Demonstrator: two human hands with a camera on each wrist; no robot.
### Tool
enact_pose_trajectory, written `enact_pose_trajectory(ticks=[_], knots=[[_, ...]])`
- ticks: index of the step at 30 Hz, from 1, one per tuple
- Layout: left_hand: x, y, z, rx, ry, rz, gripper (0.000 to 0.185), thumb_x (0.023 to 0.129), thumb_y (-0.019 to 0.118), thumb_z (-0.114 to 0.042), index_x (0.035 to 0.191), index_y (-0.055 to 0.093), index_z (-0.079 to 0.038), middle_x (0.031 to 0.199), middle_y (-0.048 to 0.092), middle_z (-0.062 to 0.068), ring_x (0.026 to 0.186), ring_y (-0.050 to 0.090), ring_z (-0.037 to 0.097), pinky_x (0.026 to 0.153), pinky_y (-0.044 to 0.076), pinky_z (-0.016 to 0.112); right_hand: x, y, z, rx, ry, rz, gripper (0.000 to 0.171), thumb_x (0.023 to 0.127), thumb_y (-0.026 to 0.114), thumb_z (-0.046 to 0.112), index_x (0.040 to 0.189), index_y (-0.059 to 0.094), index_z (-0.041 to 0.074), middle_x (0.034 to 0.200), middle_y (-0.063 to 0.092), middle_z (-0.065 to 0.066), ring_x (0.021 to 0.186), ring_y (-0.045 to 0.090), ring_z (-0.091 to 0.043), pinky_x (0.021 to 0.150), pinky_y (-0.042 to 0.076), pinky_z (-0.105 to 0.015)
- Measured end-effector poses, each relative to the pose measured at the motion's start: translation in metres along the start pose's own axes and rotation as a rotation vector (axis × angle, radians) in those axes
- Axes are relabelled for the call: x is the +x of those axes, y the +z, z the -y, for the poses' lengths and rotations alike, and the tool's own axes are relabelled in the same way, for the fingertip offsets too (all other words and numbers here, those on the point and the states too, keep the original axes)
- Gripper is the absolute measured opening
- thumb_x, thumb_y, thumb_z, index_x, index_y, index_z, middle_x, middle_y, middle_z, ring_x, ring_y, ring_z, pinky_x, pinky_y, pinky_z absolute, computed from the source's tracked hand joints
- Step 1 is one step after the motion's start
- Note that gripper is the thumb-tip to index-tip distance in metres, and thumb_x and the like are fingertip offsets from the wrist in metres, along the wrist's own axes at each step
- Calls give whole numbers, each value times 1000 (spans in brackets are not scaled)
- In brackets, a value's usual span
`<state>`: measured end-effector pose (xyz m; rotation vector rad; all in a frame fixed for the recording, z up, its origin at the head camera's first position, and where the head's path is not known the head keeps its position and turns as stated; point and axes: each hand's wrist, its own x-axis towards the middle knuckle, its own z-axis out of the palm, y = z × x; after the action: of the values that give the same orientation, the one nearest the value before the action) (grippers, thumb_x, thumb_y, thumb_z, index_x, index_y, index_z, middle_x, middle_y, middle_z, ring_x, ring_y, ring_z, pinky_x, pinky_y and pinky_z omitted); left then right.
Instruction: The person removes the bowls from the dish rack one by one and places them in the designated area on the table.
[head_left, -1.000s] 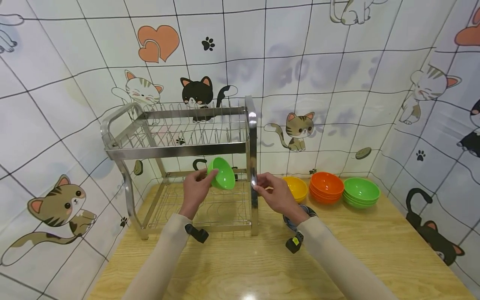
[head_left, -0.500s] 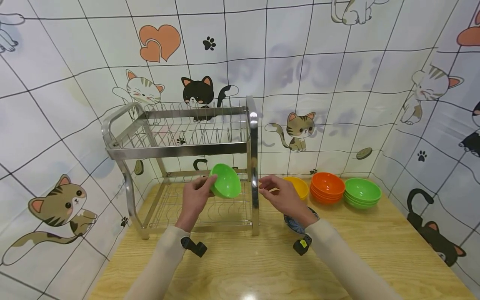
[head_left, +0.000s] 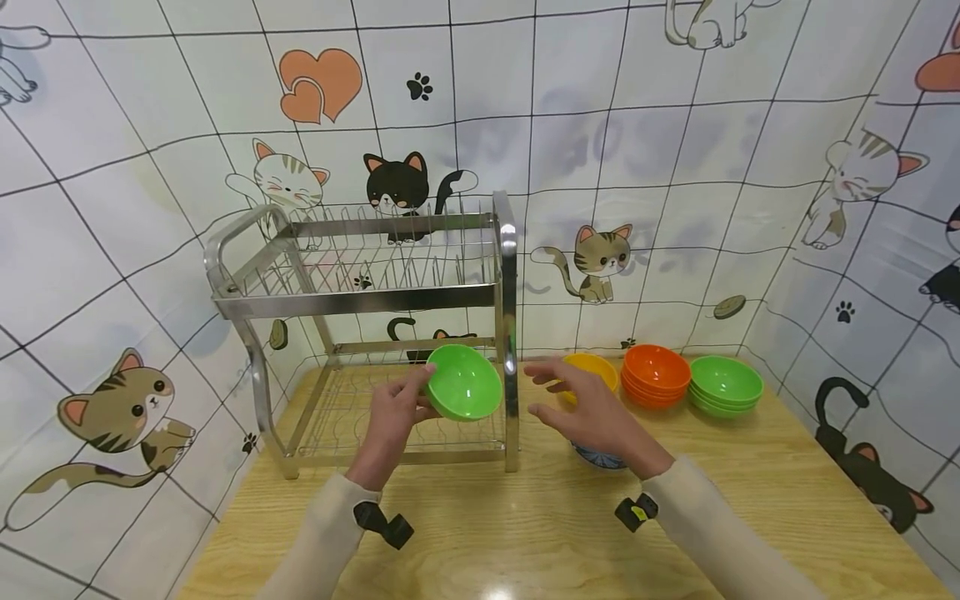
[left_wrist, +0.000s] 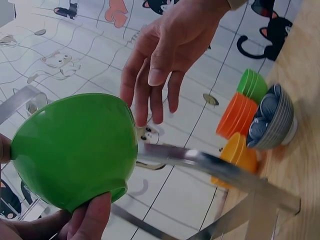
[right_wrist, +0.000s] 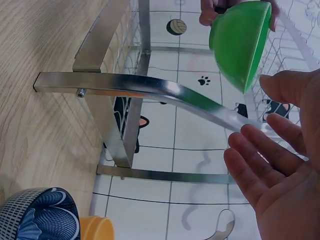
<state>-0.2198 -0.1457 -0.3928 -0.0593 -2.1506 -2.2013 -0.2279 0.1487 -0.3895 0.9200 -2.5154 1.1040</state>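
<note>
Left hand gripped the green bowl by its rim, thumb and fingers curled round it, bowl tilted and held in the air in front of the dish rack's lower tier. Right hand hovered just right of the rack's front post, fingers loose and spread, holding nothing. Behind it sat a yellow bowl, orange bowls, green bowl stack; a blue patterned bowl lay beneath the wrist on the wooden table.

You see a glossy, smooth plastic green bowl against a polished, mirror-bright metal dish rack. The worktop is pale wood grain with a slight sheen. Your sleeves look like soft, matt cloth. The wall covering shines faintly.
</note>
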Motion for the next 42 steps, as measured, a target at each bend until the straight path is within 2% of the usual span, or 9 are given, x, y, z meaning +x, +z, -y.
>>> enact_pose_trajectory(ticks=[6,11,15,21,29,33,37,38,42], knots=[[-14,9,0,-44,-22,79,55,103,55,-45,119,69,6,94,74,6,84,73,13,82,63,33,-13,-8,15,-78,-133,-11,53,90,80,20,138,60,15,138,65,1,122,65,-19,99,58,-42],[-21,18,2,-52,-38,142,56,104,52,-44,123,67,7,102,74,9,88,74,15,82,63,34,-23,-14,27,-139,-253,-19,53,87,83,20,136,62,18,140,64,1,129,61,-20,102,56,-44],[-24,26,2,-52,-47,213,57,105,49,-45,126,66,6,107,74,11,91,74,15,85,63,38,-29,-18,35,-138,-325,7,52,85,84,19,133,64,18,140,63,1,130,60,-19,104,55,-37],[-26,37,2,-83,-76,309,62,104,49,-49,134,61,4,110,72,8,96,74,14,90,62,40,-35,-26,42,-150,-378,62,46,84,85,15,126,67,18,133,63,4,122,61,-12,102,53,-23],[-28,42,6,-143,-110,403,62,105,45,-47,142,53,2,115,70,5,100,73,14,92,61,41,-37,-30,48,-234,-528,50,35,78,88,9,108,72,19,111,68,9,101,63,-5,90,56,-19],[-28,42,8,-150,-118,436,62,106,42,-48,144,51,1,117,68,4,102,72,14,93,61,42,-39,-32,50,-244,-549,70,31,78,88,7,101,74,22,103,67,12,95,61,-1,90,55,-16],[-28,43,9,-158,-118,458,64,106,42,-48,145,50,2,117,68,2,104,72,14,95,60,42,-40,-33,51,-254,-583,61,31,78,87,5,101,74,22,102,68,11,94,62,-3,88,57,-18],[-28,43,9,-159,-121,461,64,106,42,-48,146,50,2,117,68,2,104,72,13,95,60,42,-40,-33,50,-255,-591,58,30,79,87,6,101,74,21,102,68,10,93,62,-4,88,57,-19],[-28,44,10,-164,-124,478,64,106,42,-48,147,48,1,118,67,1,105,71,13,96,60,43,-41,-35,49,-262,-598,62,5,97,73,18,101,74,21,101,68,11,92,61,-3,87,57,-19]])
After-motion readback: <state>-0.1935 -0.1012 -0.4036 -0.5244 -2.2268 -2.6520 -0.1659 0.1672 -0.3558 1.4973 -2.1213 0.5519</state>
